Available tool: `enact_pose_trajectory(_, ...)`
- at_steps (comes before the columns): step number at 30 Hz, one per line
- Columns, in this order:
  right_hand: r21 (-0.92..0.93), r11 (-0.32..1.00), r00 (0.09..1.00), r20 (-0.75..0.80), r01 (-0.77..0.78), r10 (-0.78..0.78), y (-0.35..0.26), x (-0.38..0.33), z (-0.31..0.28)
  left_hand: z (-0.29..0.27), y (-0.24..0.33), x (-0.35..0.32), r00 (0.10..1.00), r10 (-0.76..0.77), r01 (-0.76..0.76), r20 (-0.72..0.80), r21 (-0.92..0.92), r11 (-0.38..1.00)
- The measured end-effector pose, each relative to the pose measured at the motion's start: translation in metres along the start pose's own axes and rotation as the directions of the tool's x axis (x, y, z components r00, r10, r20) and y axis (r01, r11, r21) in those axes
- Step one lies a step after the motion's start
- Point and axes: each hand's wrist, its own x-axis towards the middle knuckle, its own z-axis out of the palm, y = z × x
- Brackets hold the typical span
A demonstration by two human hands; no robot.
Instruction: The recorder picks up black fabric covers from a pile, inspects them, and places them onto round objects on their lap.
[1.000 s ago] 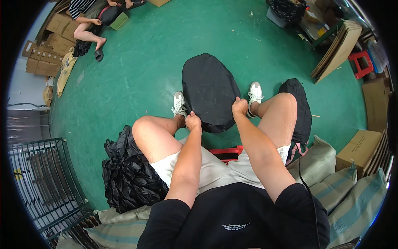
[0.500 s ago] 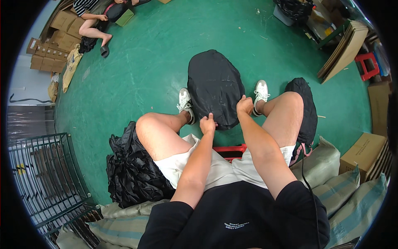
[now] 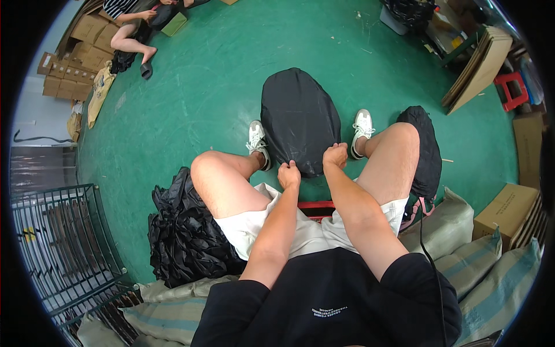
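Note:
A black backpack in a thin black cover point(image 3: 299, 118) lies on the green floor between my two white shoes. My left hand point(image 3: 289, 174) pinches the cover's near edge, fingers closed on the fabric. My right hand point(image 3: 335, 155) grips the same near edge a little to the right. I sit on a low red stool point(image 3: 317, 206) with my knees spread on both sides of the pack.
A heap of black plastic bags point(image 3: 188, 234) lies left of my thigh. A second black backpack point(image 3: 426, 151) stands by my right knee. Filled sacks point(image 3: 462, 243) sit right, a wire cage point(image 3: 58, 248) left. Another person point(image 3: 136, 23) sits far left among cardboard boxes point(image 3: 81, 40).
Both hands kept hold of the cover's near edge and drew slightly toward me; the covered pack shifted a little with them.

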Motion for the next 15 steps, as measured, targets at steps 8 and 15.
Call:
enact_pose_trajectory(8,0.043,0.996,0.996,0.041,-0.081,0.079,-0.006,-0.007,0.001,-0.011,0.001,-0.003,0.999,0.043,-0.043,0.012,0.027,0.999)
enact_pose_trajectory(15,-0.021,0.987,0.975,-0.152,0.162,-0.163,-0.018,-0.015,0.0,-0.022,0.01,-0.01,0.997,0.072,-0.073,0.017,0.07,0.995)
